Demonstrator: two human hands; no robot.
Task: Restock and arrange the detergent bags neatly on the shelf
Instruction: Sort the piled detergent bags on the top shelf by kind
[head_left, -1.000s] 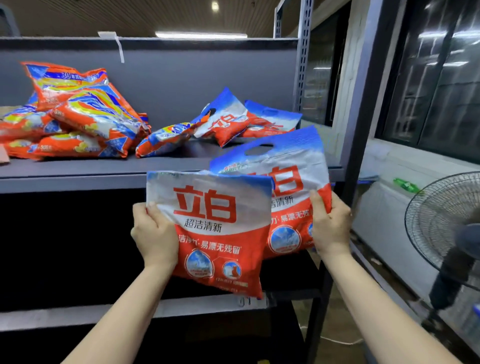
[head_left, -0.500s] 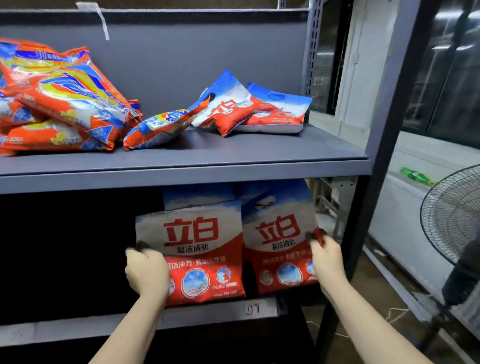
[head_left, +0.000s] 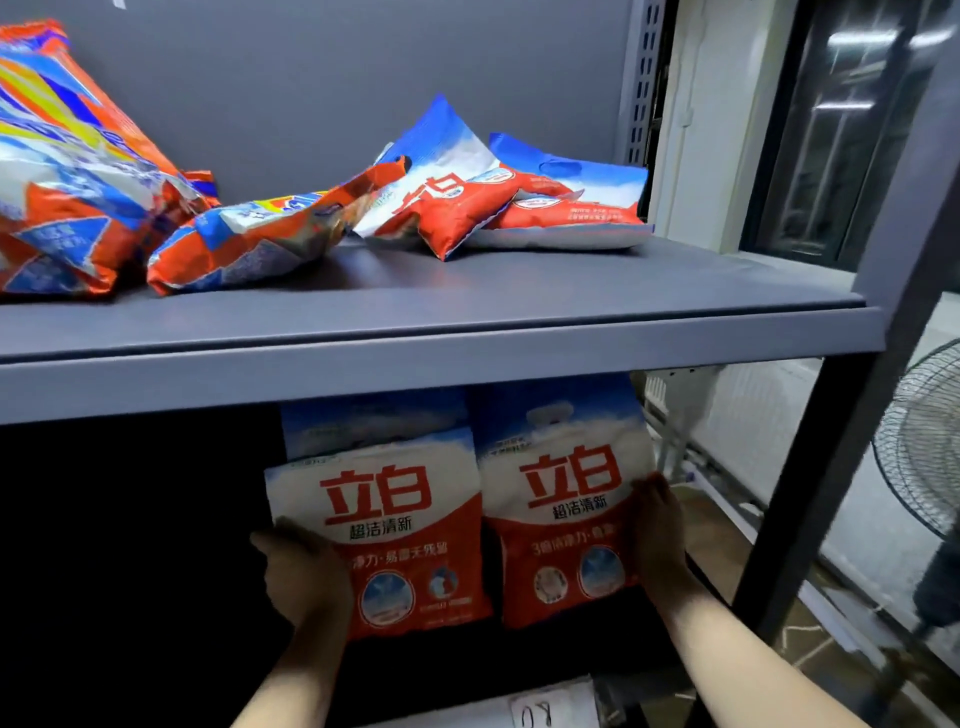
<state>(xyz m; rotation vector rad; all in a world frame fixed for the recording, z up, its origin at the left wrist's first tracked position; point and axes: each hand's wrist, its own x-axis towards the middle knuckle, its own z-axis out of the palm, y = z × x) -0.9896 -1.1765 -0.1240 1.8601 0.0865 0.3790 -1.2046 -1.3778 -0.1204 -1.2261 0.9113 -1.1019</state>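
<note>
Two bags stand on the lower shelf (head_left: 519, 709), left hand (head_left: 306, 574) gripping one (head_left: 384, 540), right hand (head_left: 662, 535) the other (head_left: 566, 499); loose bags (head_left: 447, 202) above await arranging.

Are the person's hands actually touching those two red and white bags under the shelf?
Touching. The head view shows the left hand gripping the left bag at its edge, and the right hand against the right bag.

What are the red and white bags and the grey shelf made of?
The red and white bags look like thin glossy plastic film: they crinkle and shine where light hits. The grey shelf looks like painted metal, smooth and matte, with a folded front edge, though the paint hides what is underneath.
</note>
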